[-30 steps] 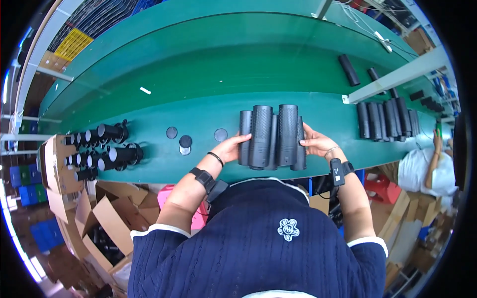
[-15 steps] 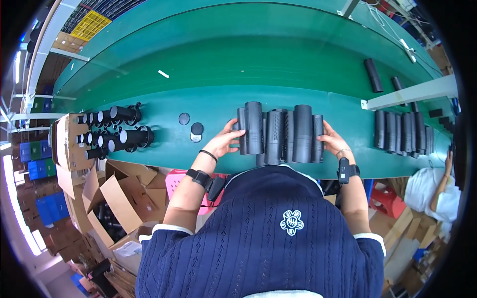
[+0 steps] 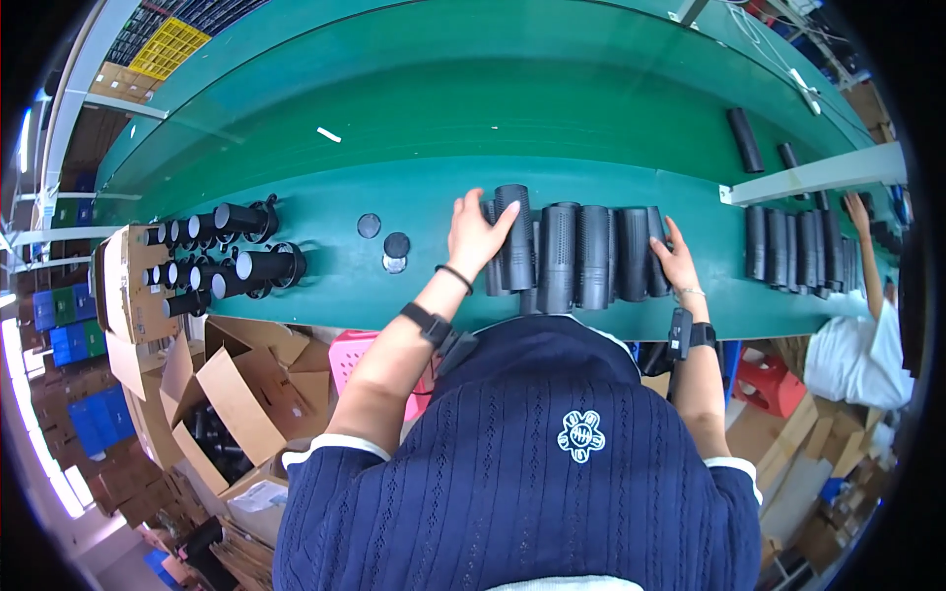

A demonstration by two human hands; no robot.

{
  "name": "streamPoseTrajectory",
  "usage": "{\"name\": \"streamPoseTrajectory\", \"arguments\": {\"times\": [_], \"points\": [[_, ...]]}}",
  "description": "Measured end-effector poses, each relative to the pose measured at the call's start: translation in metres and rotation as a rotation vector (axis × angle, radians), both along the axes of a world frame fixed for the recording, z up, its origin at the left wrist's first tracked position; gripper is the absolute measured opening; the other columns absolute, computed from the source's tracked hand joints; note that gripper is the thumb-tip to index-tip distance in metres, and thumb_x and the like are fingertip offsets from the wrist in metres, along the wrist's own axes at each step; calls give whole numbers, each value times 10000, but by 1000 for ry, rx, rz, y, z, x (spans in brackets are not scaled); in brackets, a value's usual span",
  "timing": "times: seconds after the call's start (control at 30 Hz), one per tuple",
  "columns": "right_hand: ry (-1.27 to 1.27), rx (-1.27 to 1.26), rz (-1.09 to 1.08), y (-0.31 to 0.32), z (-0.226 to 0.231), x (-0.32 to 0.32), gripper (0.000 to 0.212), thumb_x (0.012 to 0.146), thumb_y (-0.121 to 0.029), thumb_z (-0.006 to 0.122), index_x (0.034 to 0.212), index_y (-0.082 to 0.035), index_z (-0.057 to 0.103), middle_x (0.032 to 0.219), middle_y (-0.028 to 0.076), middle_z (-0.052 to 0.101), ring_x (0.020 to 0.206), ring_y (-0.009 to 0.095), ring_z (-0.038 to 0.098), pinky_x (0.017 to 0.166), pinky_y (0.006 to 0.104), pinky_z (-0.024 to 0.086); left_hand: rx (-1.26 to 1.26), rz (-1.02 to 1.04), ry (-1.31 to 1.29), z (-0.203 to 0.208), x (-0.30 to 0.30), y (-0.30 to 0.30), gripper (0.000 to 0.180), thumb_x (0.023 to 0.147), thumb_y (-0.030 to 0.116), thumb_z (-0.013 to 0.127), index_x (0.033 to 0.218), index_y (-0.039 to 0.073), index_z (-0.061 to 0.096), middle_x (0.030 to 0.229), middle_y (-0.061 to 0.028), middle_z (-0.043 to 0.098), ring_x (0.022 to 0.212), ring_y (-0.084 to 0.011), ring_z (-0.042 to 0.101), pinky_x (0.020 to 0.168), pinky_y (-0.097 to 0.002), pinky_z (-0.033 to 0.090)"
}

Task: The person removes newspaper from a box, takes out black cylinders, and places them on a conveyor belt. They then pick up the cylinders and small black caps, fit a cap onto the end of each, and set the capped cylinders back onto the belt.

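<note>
In front of me several black cylindrical tubes with perforated upper parts stand in an uneven row on the green bench. My left hand is closed around the left end of the row. Its thumb lies on the front of a taller black tube, and its fingers reach behind. At the other end, my right hand rests against the side of the last black tube, fingers apart and thumb near its front. My fingertips behind the left tubes are partly hidden.
Black lamp-like cylinders stand in rows at left beside a carton. Two round dark discs lie nearby. More black tubes stand at right under a white metal bar, where another person's arm reaches in.
My left hand moved up and right onto the taller left tube. The tubes spread apart and shifted slightly rightward. My right hand moved right with the end tube. Another person's arm reached over the bench.
</note>
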State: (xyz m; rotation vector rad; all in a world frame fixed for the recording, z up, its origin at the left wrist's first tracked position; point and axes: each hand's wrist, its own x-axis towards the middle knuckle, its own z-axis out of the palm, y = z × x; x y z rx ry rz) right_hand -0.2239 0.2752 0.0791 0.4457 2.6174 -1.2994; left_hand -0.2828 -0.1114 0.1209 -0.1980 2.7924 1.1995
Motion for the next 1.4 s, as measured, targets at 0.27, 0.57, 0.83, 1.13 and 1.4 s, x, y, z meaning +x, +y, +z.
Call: {"name": "streamPoseTrajectory", "arguments": {"times": [0.27, 0.57, 0.83, 1.13, 1.4], "points": [[82, -20, -92, -3, 2, 3, 653, 898, -326, 639, 1418, -28, 377, 1339, 238, 499, 1213, 308, 508, 1004, 361, 405, -59, -78, -147, 14, -17, 16, 864, 713, 305, 790, 1359, -59, 348, 1091, -228, 619, 1006, -334, 633, 855, -418, 514], [233, 288, 6, 12, -13, -14, 679, 888, -379, 630, 1405, -17, 378, 1334, 274, 478, 1258, 405, 437, 1057, 435, 347, 970, -432, -249, 83, 39, -49, 676, 731, 11, 770, 1310, 59, 425, 1170, -12, 525, 1114, -129, 499, 980, -290, 397], [469, 848, -12, -8, -1, -33, 522, 903, -326, 623, 1326, -49, 493, 1129, 212, 621, 1007, 327, 617, 886, 402, 485, 779, -287, -100, 77, 83, -76, 655, 744, 65, 795, 1260, 84, 392, 1106, -25, 528, 1037, -121, 522, 873, -277, 452], [-306, -838, 438, -270, 114, -23, 323, 931, -172, 609, 1227, -47, 581, 877, 20, 605, 762, 81, 615, 647, 206, 498, 265, -184, 314, 21, 91, -75, 658, 782, 211, 787, 1237, 53, 339, 1069, -103, 550, 961, -155, 565, 757, -288, 495], [-408, -918, 327, -300, 91, -22, 342, 929, -166, 612, 1259, -82, 595, 845, -41, 559, 692, 41, 546, 594, 185, 488, 686, -53, -116, 32, 89, -87, 567, 826, 265, 725, 1224, 13, 410, 1200, -170, 516, 1140, -233, 518, 940, -356, 433]]}}
